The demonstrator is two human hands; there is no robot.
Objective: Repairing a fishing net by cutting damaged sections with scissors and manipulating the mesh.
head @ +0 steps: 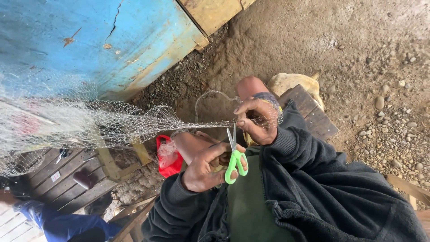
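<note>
My left hand (207, 166) grips green-handled scissors (234, 160), blades pointing up toward the net. My right hand (256, 120) pinches a bunched strand of thin, pale fishing net (103, 120) just above the scissor tips. The net stretches taut from my right hand out to the left, spreading wide in front of the blue hull. A loop of net cord (210, 96) arcs above my knees. Both arms wear dark sleeves.
A worn blue painted boat hull (89, 40) fills the upper left. A red plastic bag (168, 157) lies by my knee. I sit on a dark wooden bench (313, 114) over sandy, pebbly ground (380, 89). Another person in blue (58, 224) sits at lower left on wooden planks (67, 179).
</note>
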